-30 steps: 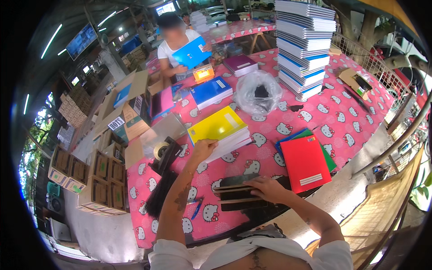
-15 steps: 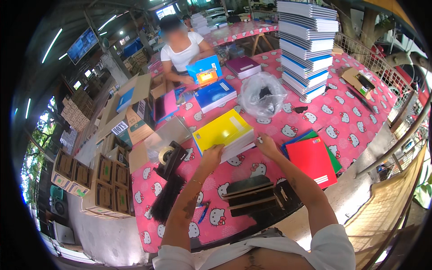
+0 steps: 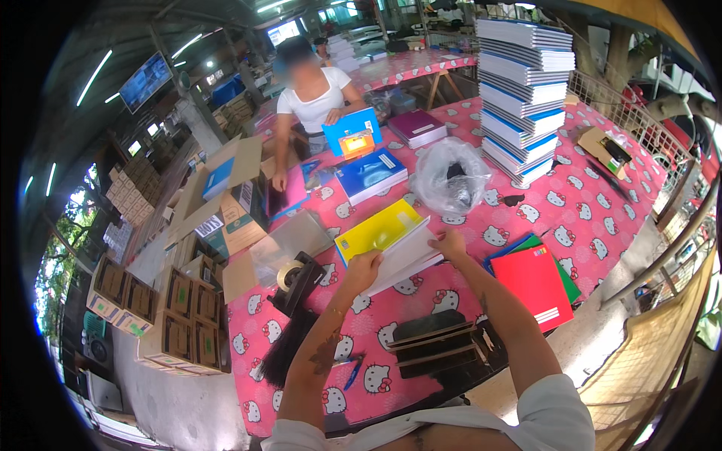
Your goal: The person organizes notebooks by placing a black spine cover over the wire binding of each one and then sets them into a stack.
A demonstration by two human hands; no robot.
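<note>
In front of me on the pink patterned tablecloth lies a yellow-covered notebook (image 3: 376, 227), on what looks like a pile of them, its white pages (image 3: 406, 255) lifted along the near side. My left hand (image 3: 365, 271) is closed on its near left edge, thumb over the cover. At the near right corner my right hand (image 3: 449, 245) pinches the lifted edge. Right of that hand, a red notebook (image 3: 530, 282) rests over a green one (image 3: 569, 284) and a blue one. How many sheets each hand grips is hidden.
A tape dispenser (image 3: 299, 284) and black brush (image 3: 289, 342) lie left, a blue pen (image 3: 353, 373) near. Beyond are a plastic bag (image 3: 451, 180), blue notebooks (image 3: 371, 174) and a tall notebook stack (image 3: 523, 98). Across the table, a person (image 3: 312, 101) handles a blue notebook (image 3: 352, 131).
My hands have lifted the near side of the yellow notebook, so white pages now show. My right hand now touches it. The co-worker's one hand has reached down to the pink notebook.
</note>
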